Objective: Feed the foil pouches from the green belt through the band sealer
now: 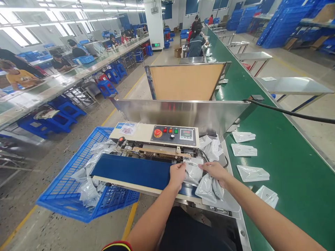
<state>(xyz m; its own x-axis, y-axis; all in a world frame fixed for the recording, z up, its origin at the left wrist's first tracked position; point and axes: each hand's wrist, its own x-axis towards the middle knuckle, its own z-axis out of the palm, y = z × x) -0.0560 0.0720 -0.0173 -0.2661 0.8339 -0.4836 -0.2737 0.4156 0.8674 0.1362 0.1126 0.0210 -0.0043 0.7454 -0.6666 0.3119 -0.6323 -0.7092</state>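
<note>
Fingers (182,166) of your left hand (177,175) and right hand (214,170) pinch the bag (193,172) at opposite upper edges, holding it between them beside the machine (172,142).

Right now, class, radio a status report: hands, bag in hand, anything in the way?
Left hand and right hand pinching one white bag. Bag at machine front. Other bags crowded beside right hand.

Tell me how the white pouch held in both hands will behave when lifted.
The white pouch will probably flex rather than stay rigid, judging by its creased surface. Its slight sheen suggests it may be somewhat slippery.
</note>
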